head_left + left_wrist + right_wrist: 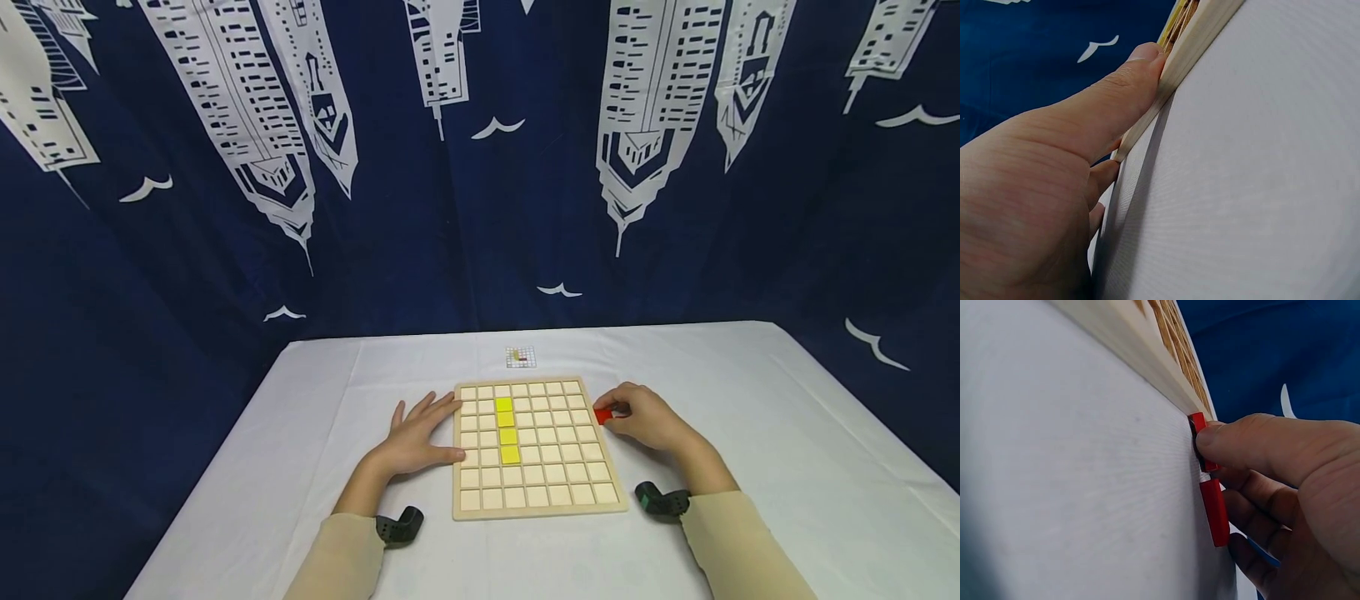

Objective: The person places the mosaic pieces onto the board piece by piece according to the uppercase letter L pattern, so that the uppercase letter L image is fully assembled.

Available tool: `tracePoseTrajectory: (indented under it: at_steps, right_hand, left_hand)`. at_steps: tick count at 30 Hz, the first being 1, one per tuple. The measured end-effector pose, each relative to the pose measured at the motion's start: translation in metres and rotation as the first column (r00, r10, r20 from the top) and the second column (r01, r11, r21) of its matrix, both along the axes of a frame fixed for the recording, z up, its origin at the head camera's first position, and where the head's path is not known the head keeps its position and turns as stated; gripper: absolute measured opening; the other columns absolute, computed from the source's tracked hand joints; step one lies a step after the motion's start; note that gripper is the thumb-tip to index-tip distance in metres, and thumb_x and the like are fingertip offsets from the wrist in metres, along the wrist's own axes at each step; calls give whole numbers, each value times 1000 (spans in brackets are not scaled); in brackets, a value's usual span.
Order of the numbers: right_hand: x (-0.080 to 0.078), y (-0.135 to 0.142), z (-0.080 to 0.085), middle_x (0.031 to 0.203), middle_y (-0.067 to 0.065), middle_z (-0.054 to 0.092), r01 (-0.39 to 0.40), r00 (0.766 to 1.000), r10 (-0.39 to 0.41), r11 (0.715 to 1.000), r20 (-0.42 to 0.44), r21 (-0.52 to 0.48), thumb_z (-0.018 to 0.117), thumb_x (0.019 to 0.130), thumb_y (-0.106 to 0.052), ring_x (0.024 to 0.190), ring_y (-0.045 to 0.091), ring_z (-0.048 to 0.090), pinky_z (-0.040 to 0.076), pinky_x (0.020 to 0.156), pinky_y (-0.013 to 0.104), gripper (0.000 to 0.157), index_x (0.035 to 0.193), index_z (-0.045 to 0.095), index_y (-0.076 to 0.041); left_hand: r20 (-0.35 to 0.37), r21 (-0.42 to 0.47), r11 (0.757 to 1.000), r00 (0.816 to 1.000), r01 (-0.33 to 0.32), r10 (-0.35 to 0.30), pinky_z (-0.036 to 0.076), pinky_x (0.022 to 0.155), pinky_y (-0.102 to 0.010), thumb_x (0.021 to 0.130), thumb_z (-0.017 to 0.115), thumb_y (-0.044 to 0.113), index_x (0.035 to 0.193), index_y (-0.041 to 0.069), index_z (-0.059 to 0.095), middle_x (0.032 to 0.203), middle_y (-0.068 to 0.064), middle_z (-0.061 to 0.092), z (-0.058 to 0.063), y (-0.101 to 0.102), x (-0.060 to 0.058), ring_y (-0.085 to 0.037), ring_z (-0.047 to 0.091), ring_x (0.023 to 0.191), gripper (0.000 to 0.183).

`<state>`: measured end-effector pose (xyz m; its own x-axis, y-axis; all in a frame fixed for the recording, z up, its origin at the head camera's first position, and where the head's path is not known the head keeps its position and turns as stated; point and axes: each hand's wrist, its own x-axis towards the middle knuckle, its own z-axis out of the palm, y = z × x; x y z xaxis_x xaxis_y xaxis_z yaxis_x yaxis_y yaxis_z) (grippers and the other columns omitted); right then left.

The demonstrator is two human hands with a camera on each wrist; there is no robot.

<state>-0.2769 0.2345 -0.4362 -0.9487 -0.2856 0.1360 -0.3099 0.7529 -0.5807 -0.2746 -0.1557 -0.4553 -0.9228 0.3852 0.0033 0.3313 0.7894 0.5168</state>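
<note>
A wooden grid board point(540, 515) lies on the white table, with several yellow tiles point(509, 436) in one column. My left hand point(408, 442) rests at the board's left edge, its thumb and fingers spread and touching the frame. On the other side, my right hand point(648, 421) is beside the board's right edge and pinches a red tile point(1200, 425) between thumb and fingers. A second red tile point(1215, 512) is just below it in the right wrist view, close to the curled fingers. Those fingers are partly hidden behind the thumb and tiles.
A small printed grid card point(521, 357) with coloured squares lies beyond the board's far edge. White cloth covers the table point(225, 500). Behind it hangs a dark blue curtain point(450, 275) with white building and bird prints.
</note>
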Motion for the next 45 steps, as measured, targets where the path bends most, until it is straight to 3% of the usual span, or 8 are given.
tracePoseTrajectory:
  at_steps: [12, 20, 27, 33, 45]
  right_hand:
    - [3, -7, 7, 110, 9, 67, 6, 998, -1, 997, 58, -71, 73, 84, -7, 103, 24, 60, 51, 97, 47, 25, 109, 74, -9]
    - [5, -17, 8, 104, 6, 66, -40, 998, 43, 996, 37, -82, 74, 83, -5, 91, 19, 53, 48, 82, 30, 24, 107, 74, -9]
    - [7, -26, 10, 104, 5, 65, -78, 997, 80, 993, 18, -93, 77, 83, -8, 92, 19, 53, 48, 83, 32, 25, 107, 74, -11]
    - [8, -33, 10, 100, 4, 63, -113, 992, 117, 987, 36, -111, 78, 82, -8, 89, 17, 51, 45, 75, 23, 28, 109, 73, -13]
    - [14, -54, 13, 95, 3, 65, -180, 982, 185, 977, 39, -112, 81, 82, -11, 82, 13, 54, 48, 71, 20, 23, 103, 72, -13]
  left_hand:
    - [-7, 8, 1000, 1000, -6, 6, -9, 121, -66, 78, 79, 52, 152, 22, 43, 165, 0, 31, 0, 0, 1, -31, 14, 157, 88]
    - [-6, 3, 1000, 1000, -1, 1, -9, 121, -66, 78, 79, 52, 152, 22, 43, 165, -1, 31, 0, 0, 2, -31, 14, 157, 87]
    - [-4, 10, 1000, 1000, 0, 0, -10, 121, -66, 78, 79, 51, 152, 23, 43, 165, -1, 31, 2, 0, 1, -31, 13, 157, 87]
    - [-8, 9, 1000, 1000, 0, 0, -9, 121, -66, 78, 80, 51, 152, 22, 43, 165, -1, 31, 1, 0, 2, -31, 14, 157, 88]
    - [-5, 14, 1000, 1000, 0, 0, -10, 121, -66, 78, 79, 51, 152, 22, 43, 165, 0, 31, 2, 0, 2, -31, 13, 157, 87]
